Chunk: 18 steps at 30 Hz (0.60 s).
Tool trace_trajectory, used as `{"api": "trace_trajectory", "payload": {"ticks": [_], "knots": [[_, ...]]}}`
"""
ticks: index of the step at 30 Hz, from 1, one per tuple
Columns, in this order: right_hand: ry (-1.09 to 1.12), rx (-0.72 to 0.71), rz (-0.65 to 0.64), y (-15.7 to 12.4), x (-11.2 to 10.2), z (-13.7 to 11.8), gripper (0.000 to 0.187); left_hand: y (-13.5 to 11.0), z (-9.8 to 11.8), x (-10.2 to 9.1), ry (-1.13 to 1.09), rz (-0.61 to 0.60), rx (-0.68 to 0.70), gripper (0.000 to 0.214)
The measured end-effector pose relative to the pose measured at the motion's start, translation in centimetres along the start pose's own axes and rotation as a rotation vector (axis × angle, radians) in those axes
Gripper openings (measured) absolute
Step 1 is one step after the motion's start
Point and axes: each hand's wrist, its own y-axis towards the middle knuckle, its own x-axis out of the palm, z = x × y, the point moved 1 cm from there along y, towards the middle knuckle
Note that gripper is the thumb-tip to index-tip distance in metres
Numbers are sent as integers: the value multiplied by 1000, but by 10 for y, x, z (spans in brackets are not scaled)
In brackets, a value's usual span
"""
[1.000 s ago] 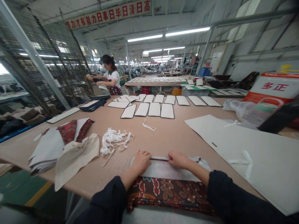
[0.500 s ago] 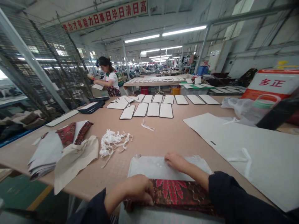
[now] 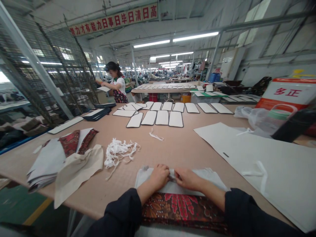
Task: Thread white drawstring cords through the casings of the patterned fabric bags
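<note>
At the table's near edge lies a stack of pale grey cloth pieces point(image 3: 145, 177), with a dark red and brown patterned band point(image 3: 182, 208) across its front part. My left hand point(image 3: 159, 177) rests on the far part of the pale cloth, fingers curled and closed on it. Just beside it, my right hand point(image 3: 186, 178) is also closed, its fingertips pinching the same cloth where a small fold rises between the hands. The undersides of both hands are hidden.
White tangled strips point(image 3: 118, 153) lie left of centre, near a beige cloth point(image 3: 79, 174) and another patterned stack point(image 3: 46, 164). Several white dark-edged panels point(image 3: 162, 118) stand in rows farther back. A large white sheet point(image 3: 256, 164) covers the right side. Another person point(image 3: 117, 84) works at far left.
My left hand has moved from the patterned band forward onto the pale cloth, next to my right hand. My right hand has stayed almost in place.
</note>
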Motion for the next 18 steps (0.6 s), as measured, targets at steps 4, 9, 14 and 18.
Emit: {"api": "trace_trajectory", "payload": {"ticks": [4, 9, 14, 18], "knots": [[21, 134, -77, -25, -15, 42, 33, -11, -23, -10, 32, -67, -20, 19], [-191, 360, -350, -46, -40, 112, 27, -33, -62, -29, 67, -93, -93, 12], [-159, 287, -311, 18, -59, 71, 24, -33, -63, -25, 76, -53, -31, 8], [258, -61, -331, 101, -33, -12, 32, -31, -58, -17, 146, -46, 32, 16]]}}
